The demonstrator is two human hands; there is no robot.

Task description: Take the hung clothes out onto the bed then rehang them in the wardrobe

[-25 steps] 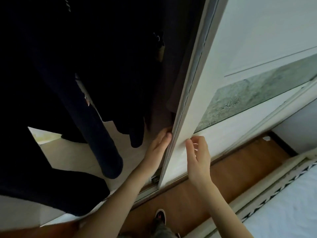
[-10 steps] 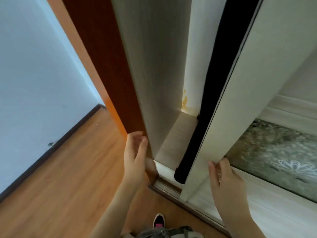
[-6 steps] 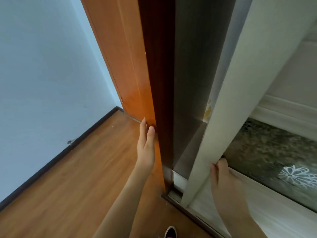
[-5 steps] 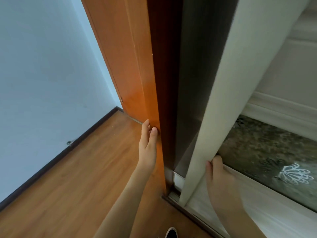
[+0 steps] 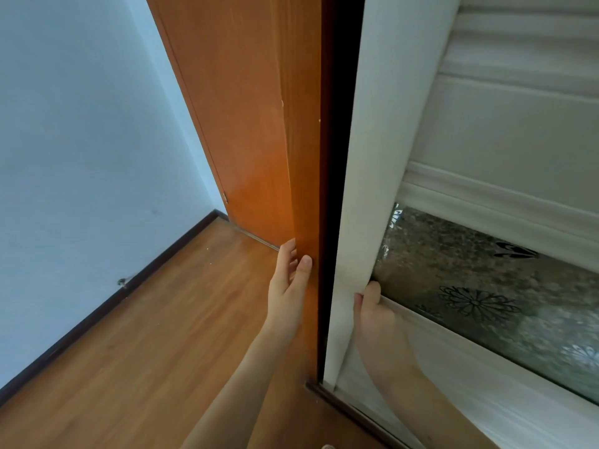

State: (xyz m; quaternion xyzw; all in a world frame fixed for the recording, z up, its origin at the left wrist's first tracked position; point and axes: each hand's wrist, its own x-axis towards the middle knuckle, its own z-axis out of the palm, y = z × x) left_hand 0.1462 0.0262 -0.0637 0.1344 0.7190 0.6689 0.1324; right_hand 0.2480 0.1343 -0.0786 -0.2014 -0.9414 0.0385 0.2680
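Observation:
The white sliding wardrobe door (image 5: 366, 157) stands almost against the wardrobe's orange-brown side panel (image 5: 301, 176), with only a narrow dark gap (image 5: 334, 189) between them. My right hand (image 5: 372, 314) grips the door's left edge at the level of its patterned glass strip (image 5: 486, 286). My left hand (image 5: 288, 286) lies flat against the side panel's front edge, fingers straight. No clothes and no bed are in view; the wardrobe's inside is hidden.
A pale blue wall (image 5: 81, 140) with a dark skirting board (image 5: 97, 306) runs along the left. Wooden floor (image 5: 146, 351) fills the lower left. The door's floor track (image 5: 350, 406) runs along the bottom right.
The sliding door has moved left until the opening is a thin dark slit. The hung dark clothes and the bed seen earlier are out of sight. My left hand stays on the side panel.

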